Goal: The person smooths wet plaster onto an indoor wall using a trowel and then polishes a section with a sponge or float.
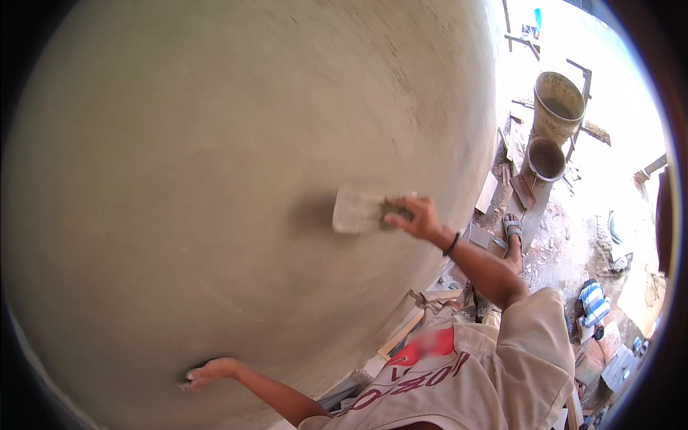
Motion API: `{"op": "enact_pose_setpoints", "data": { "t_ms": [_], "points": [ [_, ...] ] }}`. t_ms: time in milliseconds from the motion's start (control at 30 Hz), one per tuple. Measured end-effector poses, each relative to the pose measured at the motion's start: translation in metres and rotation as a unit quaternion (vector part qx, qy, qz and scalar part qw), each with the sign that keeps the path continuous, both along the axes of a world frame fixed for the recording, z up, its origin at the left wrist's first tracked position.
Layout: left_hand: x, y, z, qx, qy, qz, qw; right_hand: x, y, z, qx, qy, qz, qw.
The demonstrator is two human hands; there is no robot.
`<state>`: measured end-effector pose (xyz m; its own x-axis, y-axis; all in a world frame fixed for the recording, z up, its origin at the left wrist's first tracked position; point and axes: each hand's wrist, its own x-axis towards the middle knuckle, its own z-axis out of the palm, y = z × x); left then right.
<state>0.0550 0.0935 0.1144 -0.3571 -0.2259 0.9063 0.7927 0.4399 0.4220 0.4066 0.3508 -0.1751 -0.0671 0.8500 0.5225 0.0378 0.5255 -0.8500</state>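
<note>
The right hand [419, 217] gripped a flat rectangular grey plastering float [360, 209], pressed flat against the large curved grey plastered wall [215, 143]; the float's long axis ran sideways, extending leftward from the fingers. The left hand [208, 373] lay well below, open, fingers spread on the same wall.

The wall [215, 143] fills the left. The right hand [419, 218] presses a float [358, 210] on it; the left hand [208, 373] rests lower left. Two buckets [555, 107] stand far right.
</note>
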Motion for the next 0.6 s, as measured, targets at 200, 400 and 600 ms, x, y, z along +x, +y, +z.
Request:
{"op": "enact_pose_setpoints", "data": {
  "t_ms": [200, 400, 600],
  "points": [
    [0.007, 0.015, 0.002, 0.014, 0.010, 0.004, 1.000, 0.043, 0.117, 0.006, -0.041, -0.009, -0.095, 0.995],
    [-0.005, 0.009, 0.000, 0.013, 0.028, 0.038, 0.999, -0.059, -0.030, -0.064, 0.042, -0.037, 0.037, 0.998],
    [-0.022, -0.006, -0.007, 0.012, 0.076, 0.045, 0.996, -0.028, -0.031, -0.120, -0.464, 0.330, -0.056, 0.820]
  ]
}}
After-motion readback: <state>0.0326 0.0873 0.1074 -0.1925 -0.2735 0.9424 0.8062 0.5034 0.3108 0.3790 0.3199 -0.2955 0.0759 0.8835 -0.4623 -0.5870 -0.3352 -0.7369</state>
